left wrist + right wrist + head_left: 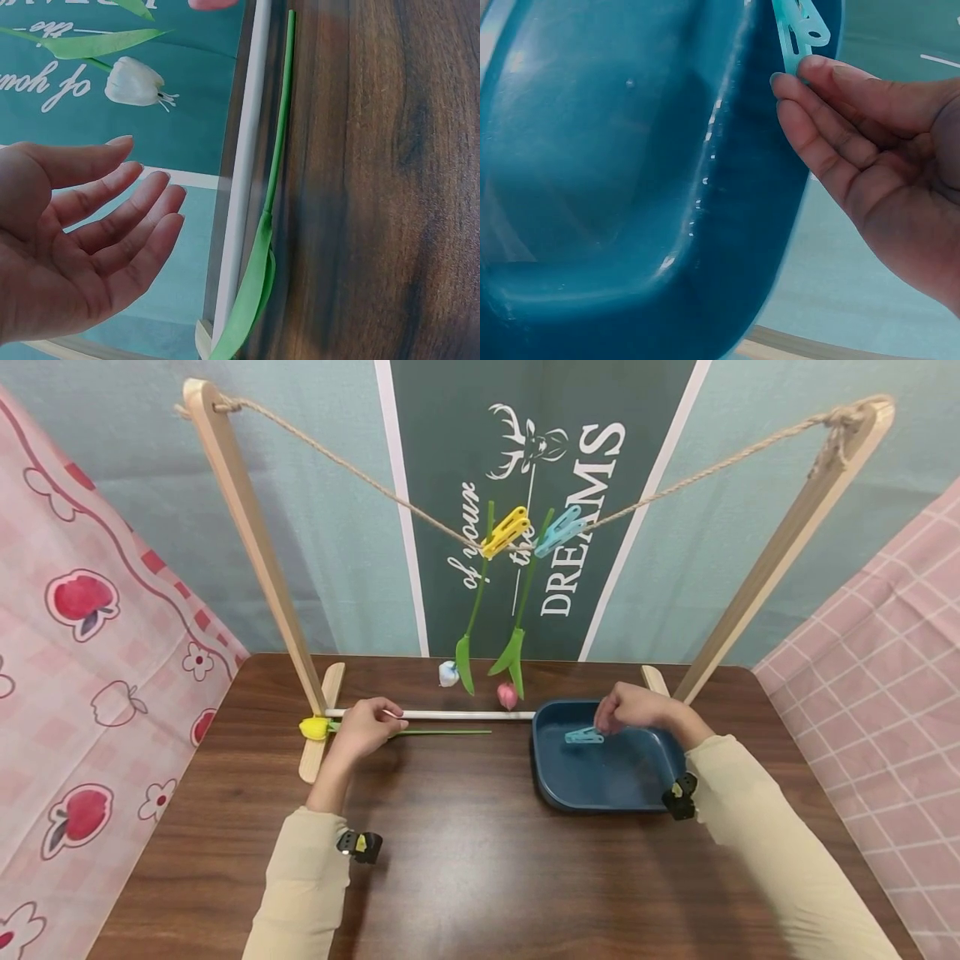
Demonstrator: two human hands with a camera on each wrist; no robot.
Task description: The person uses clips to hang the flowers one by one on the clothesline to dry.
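two hands are over a brown table (450, 885) in the head view. the left hand (366, 728) is above the yellow tulip (313, 729), which lies along the near side of a white bar (465, 716), bud over the foot of the left post (258, 552) and stem pointing toward the tray (592, 782). the right hand (637, 706) reaches into that dark blue tray, a light-blue peg (584, 736) at its fingertips. a slack rope (333, 457) joins the left post to the right post (782, 556); near its low middle a yellow peg (505, 532) clips the stem of a white flower (448, 674) and a high blue peg (559, 531) that of a pink flower (507, 696), both hanging bud down before a backdrop (465, 410) with a deer's head and lettering. in the left wrist view the left hand is relaxed and grasps nothing, thumb apart from the slightly bent fingers; the tulip's green stem and leaf show beside the bar, apart from the fingertips. in the right wrist view the right thumb and forefinger pinch one end of the light-blue peg near the tray's wall; whether that peg touches the tray i cannot tell.
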